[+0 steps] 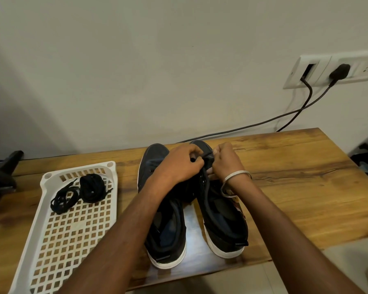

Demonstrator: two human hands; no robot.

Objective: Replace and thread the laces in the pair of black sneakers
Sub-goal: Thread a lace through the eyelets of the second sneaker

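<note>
Item: right sneaker [221,211] — our left hand [180,164] and right hand [226,161] pinch its lace [205,183]; risk — a loosened pinch slips lace from eyelet

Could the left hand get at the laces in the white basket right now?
Probably yes: the laces lie uncovered in the open basket, with nothing between. But the left hand would first have to let go of the shoe.
</note>
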